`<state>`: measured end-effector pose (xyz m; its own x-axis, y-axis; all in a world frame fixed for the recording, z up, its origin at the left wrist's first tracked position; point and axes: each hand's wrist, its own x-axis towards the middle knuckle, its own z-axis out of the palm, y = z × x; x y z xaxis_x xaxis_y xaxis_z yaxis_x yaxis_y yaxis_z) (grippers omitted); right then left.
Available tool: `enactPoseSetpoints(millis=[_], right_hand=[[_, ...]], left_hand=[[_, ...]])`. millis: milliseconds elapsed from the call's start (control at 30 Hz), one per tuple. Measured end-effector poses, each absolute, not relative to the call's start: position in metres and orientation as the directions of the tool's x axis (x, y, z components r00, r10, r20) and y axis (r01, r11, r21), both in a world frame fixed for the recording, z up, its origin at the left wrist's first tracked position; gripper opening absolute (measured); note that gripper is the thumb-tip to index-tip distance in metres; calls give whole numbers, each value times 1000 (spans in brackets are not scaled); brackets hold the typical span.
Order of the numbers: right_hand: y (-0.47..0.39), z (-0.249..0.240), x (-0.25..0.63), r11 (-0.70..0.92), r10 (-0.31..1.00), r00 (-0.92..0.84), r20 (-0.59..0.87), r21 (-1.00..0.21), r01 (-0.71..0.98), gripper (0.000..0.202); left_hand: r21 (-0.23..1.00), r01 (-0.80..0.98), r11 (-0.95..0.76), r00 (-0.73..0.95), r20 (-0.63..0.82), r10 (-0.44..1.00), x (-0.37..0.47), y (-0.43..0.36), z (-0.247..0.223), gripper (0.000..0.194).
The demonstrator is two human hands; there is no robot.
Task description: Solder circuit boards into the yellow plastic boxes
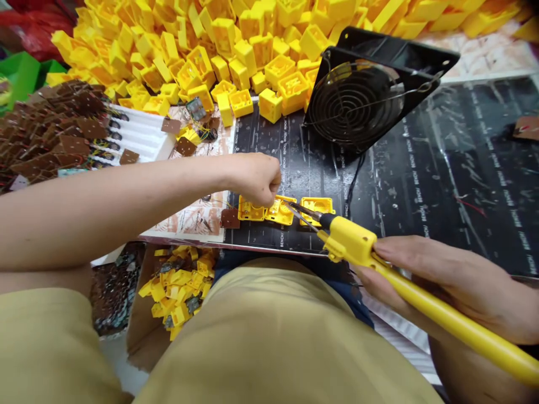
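My right hand (438, 275) is wrapped round a yellow soldering iron (353, 241), whose thin metal tip points left into an open yellow plastic case half (281, 213). Over that same case half my left hand (257, 178) is closed, knuckles up; its fingertips and whatever they pinch are hidden. Two more open yellow case halves lie in the row: one on the left (248, 212), partly under my left hand, and one on the right (316, 203), behind the iron's tip. A small brown circuit board (229, 217) lies left of the row.
A black fan (349, 106) stands tilted behind the cases, its cable running forward. Yellow cases (252, 50) are heaped along the back. Brown circuit boards (50, 134) pile up at left beside a white ribbed tray (145, 132). A cardboard box (141, 314) of yellow parts sits below the bench edge.
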<state>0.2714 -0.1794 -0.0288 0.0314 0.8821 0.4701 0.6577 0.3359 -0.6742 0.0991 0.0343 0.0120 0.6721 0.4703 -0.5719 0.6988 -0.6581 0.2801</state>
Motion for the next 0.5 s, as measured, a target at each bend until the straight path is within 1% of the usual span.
enactPoseSetpoints(millis=[33, 67, 100, 167, 233, 300, 400, 433, 500], right_hand=[[-175, -32, 276, 444, 838, -62, 542, -612, 654, 12], [-171, -36, 279, 508, 803, -120, 584, -565, 650, 10], [-169, -39, 282, 537, 781, -143, 607, -538, 650, 7], [-167, -45, 285, 528, 792, -154, 591, -535, 659, 3], [-167, -48, 285, 519, 798, -170, 578, -518, 680, 8], [-167, -47, 283, 510, 805, -189, 562, -495, 703, 9], [-167, -43, 282, 513, 813, -234, 534, -463, 723, 4], [-168, -42, 282, 511, 816, -240, 527, -460, 726, 3], [-171, -40, 281, 485, 828, -213, 519, -472, 736, 9]], left_hand=[[298, 689, -661, 683, -572, 455, 100, 36, 10, 16], [310, 681, -664, 691, -574, 440, 100, 38, 9, 16], [314, 674, -669, 693, -581, 427, 101, 39, 7, 16], [301, 674, -674, 682, -604, 413, 102, 42, 5, 16], [279, 700, -657, 649, -633, 422, 104, 43, 6, 15], [263, 738, -622, 599, -680, 422, 106, 43, 10, 10], [230, 770, -595, 527, -754, 392, 108, 43, 18, 3], [217, 773, -596, 513, -767, 385, 109, 43, 21, 4], [190, 777, -601, 495, -775, 394, 111, 42, 23, 6]])
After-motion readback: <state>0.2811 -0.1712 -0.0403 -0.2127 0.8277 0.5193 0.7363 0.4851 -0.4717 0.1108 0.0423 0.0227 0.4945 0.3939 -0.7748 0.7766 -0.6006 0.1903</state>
